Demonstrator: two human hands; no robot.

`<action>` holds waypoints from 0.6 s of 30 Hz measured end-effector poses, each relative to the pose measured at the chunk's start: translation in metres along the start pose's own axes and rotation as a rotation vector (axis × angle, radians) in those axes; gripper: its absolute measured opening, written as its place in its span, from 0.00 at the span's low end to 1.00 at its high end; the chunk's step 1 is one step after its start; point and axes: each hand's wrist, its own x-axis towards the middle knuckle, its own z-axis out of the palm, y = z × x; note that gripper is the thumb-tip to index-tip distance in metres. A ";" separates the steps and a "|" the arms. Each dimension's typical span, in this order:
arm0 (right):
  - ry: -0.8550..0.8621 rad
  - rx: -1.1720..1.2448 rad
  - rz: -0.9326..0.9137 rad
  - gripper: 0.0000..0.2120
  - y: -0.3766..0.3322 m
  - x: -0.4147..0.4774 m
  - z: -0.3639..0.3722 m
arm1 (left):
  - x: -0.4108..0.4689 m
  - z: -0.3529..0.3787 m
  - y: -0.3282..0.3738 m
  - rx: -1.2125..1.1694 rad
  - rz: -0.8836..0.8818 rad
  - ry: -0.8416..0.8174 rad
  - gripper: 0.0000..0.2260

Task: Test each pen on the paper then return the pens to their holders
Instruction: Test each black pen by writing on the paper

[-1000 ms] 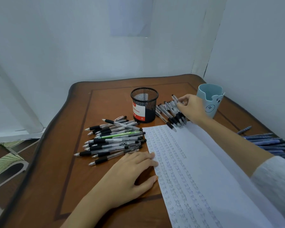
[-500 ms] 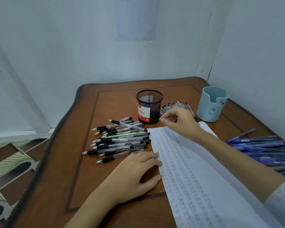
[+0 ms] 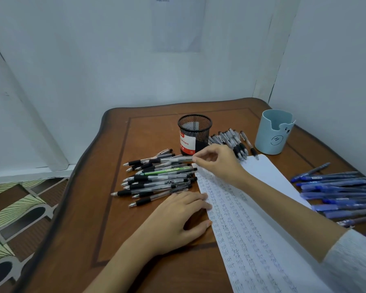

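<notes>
Far left first: heap of black pens (image 3: pixel 156 180) on the table (image 3: pixel 114 218), clear barrels, dark grips, silver tips aimed left, one green barrel in the mix. Next along, left hand (image 3: pixel 178 220) flat and relaxed, gripping nothing, fingertips resting on the near edge of the paper (image 3: pixel 251 240). Then the news: one clear pen (image 3: pixel 175 159) level across the top of that heap, tip to the left, touching it or just above, hard to tell, pinched at its back end between thumb and forefinger of the right hand (image 3: pixel 218 163). A second ago, down at the cluster of pens (image 3: pixel 235 142) beside the blue cup (image 3: pixel 273 134); half a second ago, crossing the head of the sheet; now over at the heap. Reads as one pen carried from the waiting cluster to the finished pile, with no telling whether tested on the way. Behind the fingertips, mesh holder (image 3: pixel 194 134), upright, nothing standing in it. Sheet crammed with rows of small test scribbles, right strip blank. Blue cup upright too, no pens showing above the rim. Far right, blue pens (image 3: pixel 342 191) lying in a row on the wood. Return to the holders apparently not yet begun.
</notes>
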 end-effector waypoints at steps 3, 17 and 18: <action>0.097 0.214 0.059 0.05 -0.006 -0.006 -0.014 | -0.001 0.000 0.000 -0.003 0.001 -0.003 0.19; 0.032 1.189 0.530 0.15 -0.008 -0.044 -0.093 | -0.001 -0.001 0.000 -0.002 -0.002 -0.025 0.21; 0.036 1.186 0.549 0.12 -0.007 -0.047 -0.093 | -0.001 -0.002 0.001 -0.005 -0.005 -0.027 0.21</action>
